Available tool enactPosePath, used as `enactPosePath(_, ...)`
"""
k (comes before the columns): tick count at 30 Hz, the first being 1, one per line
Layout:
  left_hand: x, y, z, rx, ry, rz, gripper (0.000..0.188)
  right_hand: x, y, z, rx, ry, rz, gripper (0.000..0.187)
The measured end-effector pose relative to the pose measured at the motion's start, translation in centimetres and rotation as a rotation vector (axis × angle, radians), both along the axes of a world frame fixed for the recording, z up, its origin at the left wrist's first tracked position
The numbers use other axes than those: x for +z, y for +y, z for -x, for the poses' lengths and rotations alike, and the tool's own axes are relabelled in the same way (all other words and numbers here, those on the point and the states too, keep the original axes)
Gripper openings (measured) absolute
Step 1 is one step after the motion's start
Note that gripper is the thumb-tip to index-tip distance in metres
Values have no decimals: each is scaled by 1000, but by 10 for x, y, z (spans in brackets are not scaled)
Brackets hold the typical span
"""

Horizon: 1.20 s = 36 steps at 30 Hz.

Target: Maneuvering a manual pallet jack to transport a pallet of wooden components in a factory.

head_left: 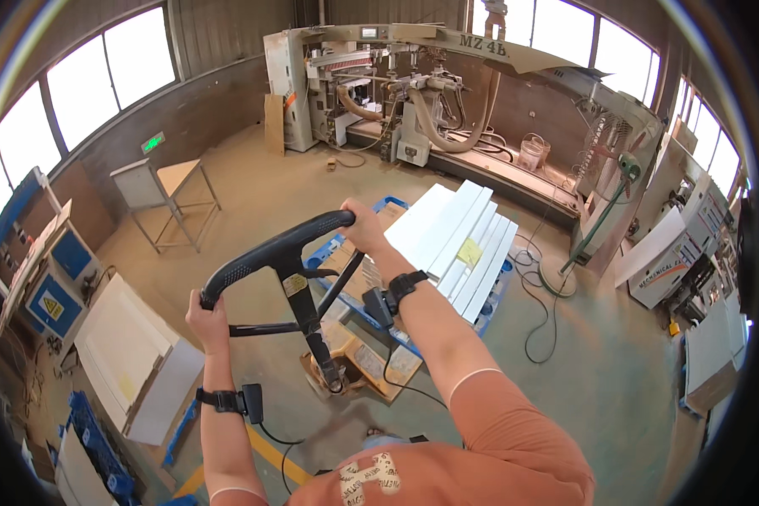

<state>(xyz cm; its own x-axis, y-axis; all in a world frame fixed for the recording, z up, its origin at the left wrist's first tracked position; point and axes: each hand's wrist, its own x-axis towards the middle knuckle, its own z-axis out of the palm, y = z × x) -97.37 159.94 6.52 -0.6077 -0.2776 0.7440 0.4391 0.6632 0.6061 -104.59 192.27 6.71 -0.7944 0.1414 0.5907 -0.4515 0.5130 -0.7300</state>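
Both my hands grip the black loop handle of a pallet jack (257,246), one at each end of its curved bar. My left hand (208,320) is closed around the lower left end. At the upper right end, my right hand (364,228) wraps the bar with the arm stretched forward. A small lever sits under the bar, and the shaft runs down to the yellowish jack body (367,358) near my feet. Beyond the handle, white panels (455,244) lie stacked on a blue pallet (409,341), with a yellow paper on top.
A large drilling machine (413,105) with hoses spans the back. A metal-framed chair (177,198) stands at far left. Nearer on the left are a stack of white boards (135,363) and blue pallets (93,447). Cables (544,312) trail over the floor at right, beside a standing fan (557,278).
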Motion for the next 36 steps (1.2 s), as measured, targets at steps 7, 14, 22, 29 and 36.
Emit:
enactPosePath(7, -1, -38, 96, 1, -28, 29, 18, 1, -32, 80, 43, -10, 8, 28)
enactPosePath(14, 9, -64, 200, -24, -81, 39, 17, -3, -57, 176, 58, 23, 1, 29)
enactPosePath(22, 16, -71, 337, -148, -152, 21, 22, 3, -53, 292, -83, 62, -86, 25)
enactPosePath(29, 9, -99, 440, -133, -250, 61, 20, 0, -91, 322, -255, 22, 15, 22)
enactPosePath(36, -12, -114, 512, -245, -234, -4, 18, -16, -110, 353, -328, 32, 48, 25)
